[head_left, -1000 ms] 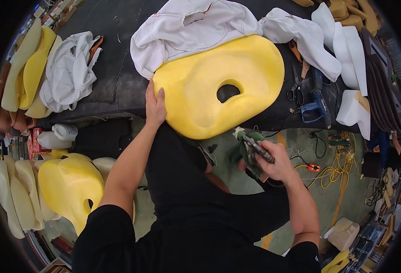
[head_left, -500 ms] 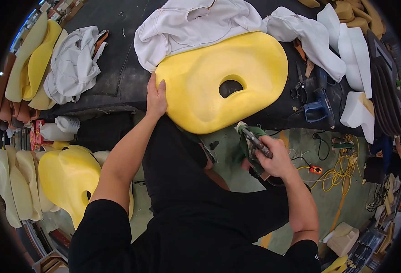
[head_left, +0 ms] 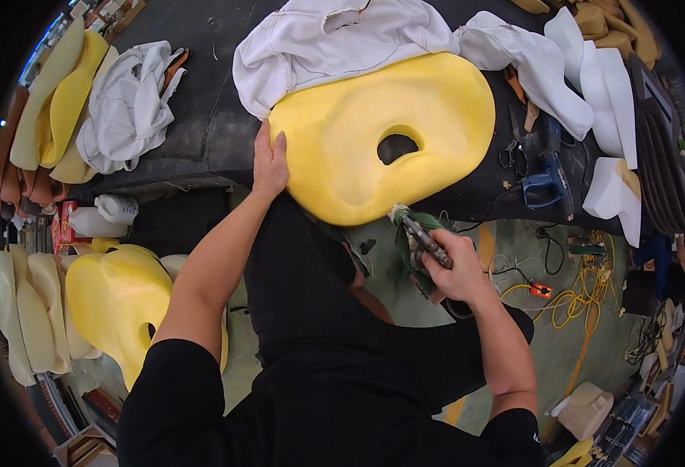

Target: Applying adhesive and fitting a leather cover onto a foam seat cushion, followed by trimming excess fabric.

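Note:
A large yellow foam seat cushion (head_left: 327, 163) with an oval hole lies tilted over the near edge of the black-covered bench. My left hand (head_left: 271, 165) grips its left edge, thumb on top, with the other fingers along the side and partly hidden. White stitched fabric (head_left: 296, 58) is bunched over the cushion's far side. In my right hand (head_left: 459, 268) is a spray gun (head_left: 426, 240) with a dark barrel, green wrapping and a whitish, crusted nozzle. Its nozzle points toward the cushion's lower edge, close to it; whether they touch, I cannot tell.
Scissors (head_left: 515, 156) and a blue heat gun (head_left: 548, 183) lie right of the cushion on the bench (head_left: 194, 117). Another white cover (head_left: 128, 109) is at left. Yellow foam (head_left: 117, 288) stands beside my left arm. A yellow cord (head_left: 583, 300) coils on the floor.
My right hand has shifted left with the spray gun, bringing the nozzle nearer the cushion's lower edge. My left hand keeps its grip on the cushion. The view has shifted slightly.

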Demonstrator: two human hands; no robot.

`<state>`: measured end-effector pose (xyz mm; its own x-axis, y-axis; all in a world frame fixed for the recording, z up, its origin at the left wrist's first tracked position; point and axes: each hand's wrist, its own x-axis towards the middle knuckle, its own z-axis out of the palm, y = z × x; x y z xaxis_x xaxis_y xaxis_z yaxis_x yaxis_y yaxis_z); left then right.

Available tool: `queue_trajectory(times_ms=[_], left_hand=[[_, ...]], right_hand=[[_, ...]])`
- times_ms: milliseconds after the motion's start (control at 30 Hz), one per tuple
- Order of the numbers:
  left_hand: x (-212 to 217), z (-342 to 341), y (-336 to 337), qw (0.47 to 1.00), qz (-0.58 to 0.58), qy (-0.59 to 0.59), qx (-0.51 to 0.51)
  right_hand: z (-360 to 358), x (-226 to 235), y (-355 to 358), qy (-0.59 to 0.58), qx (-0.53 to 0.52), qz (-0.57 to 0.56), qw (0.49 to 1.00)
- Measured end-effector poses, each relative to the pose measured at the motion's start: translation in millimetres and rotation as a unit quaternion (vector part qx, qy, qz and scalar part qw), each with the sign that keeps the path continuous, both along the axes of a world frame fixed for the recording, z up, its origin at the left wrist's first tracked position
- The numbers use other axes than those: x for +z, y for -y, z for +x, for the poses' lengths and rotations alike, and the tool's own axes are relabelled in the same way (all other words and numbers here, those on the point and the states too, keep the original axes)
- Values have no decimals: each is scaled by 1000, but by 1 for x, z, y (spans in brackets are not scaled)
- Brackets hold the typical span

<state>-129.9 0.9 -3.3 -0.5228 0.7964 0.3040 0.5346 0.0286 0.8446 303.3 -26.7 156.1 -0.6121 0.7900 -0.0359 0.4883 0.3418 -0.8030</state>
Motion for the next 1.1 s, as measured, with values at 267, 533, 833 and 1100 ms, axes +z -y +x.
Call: queue_trajectory(times_ms=[267, 533, 833, 1100], left_hand=[[10, 3, 4, 1000, -17, -15, 4], [13, -3, 3, 998, -52, -21, 9], [36, -10, -1, 987, -146, 66, -29], [42, 48, 41, 984, -175, -34, -4]], right_hand=[[-9, 5, 1, -18, 3, -110, 994], [3, -7, -7, -2, 83, 5, 997], [1, -14, -3, -31, 38, -72, 996], [-7, 23, -3, -97, -3, -61, 993]])
